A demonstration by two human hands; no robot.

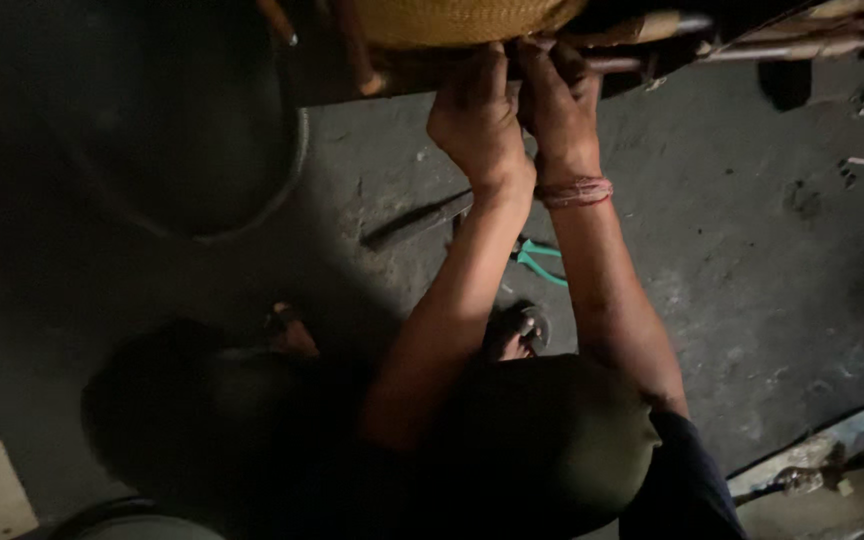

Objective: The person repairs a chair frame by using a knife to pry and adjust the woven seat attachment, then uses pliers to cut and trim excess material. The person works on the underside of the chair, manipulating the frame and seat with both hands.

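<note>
While both arms reach straight up and away from the body, the left hand (474,118) and right hand (558,105) sit side by side, touching, at the underside of a wooden frame (432,72) at the top of the head view. Left hand: fingers curled shut around a part of the frame edge; right hand: fingers likewise closed on it, just beside, a pinkish band (574,191) at its wrist. What exactly is pinched between the fingers is too dark to tell. Frame's long axis runs left to right, across both hands; a thin metal rod (752,50) continues rightward from the right hand. A woven yellow basket-like piece (462,20) sits directly above the left hand; contents not visible. Below the wrists, on the concrete floor (732,230), lie green-handled pliers (537,260), nearer the right forearm, and a dark flat bar (412,222) toward the left.
</note>
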